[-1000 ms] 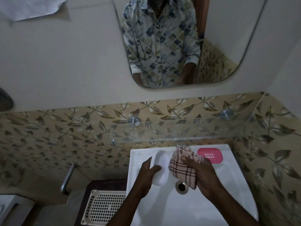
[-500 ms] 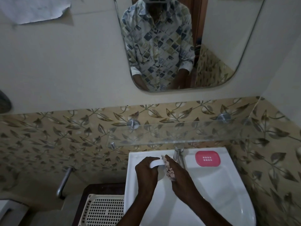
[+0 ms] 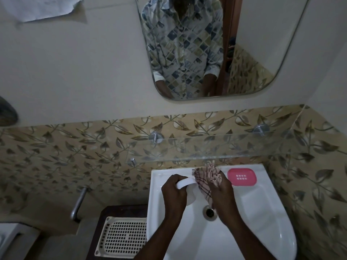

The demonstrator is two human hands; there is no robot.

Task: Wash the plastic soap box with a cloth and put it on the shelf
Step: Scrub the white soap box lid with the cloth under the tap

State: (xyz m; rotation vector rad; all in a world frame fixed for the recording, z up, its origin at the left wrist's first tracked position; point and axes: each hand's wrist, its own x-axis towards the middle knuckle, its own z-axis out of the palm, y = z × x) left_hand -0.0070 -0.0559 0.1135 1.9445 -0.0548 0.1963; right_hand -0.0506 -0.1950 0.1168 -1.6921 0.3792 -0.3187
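Observation:
Over the white sink (image 3: 262, 212), my left hand (image 3: 173, 196) grips a white plastic soap box part (image 3: 188, 188), held on edge. My right hand (image 3: 222, 196) presses a pink checked cloth (image 3: 205, 176) against its right side. A pink slotted soap box tray (image 3: 241, 176) lies on the sink's back ledge at the right. The clear glass shelf (image 3: 216, 147) runs along the tiled wall just above the sink, with nothing on it.
The sink drain (image 3: 210, 212) sits below my hands. A cream perforated basket (image 3: 122, 237) rests on a dark stand left of the sink. A metal pipe (image 3: 78, 203) sticks out of the wall at the left. A mirror (image 3: 206, 44) hangs above the shelf.
The white box has turned from flat-facing to on edge in my left hand. The cloth has shifted up along its right side. Both hands stay over the sink.

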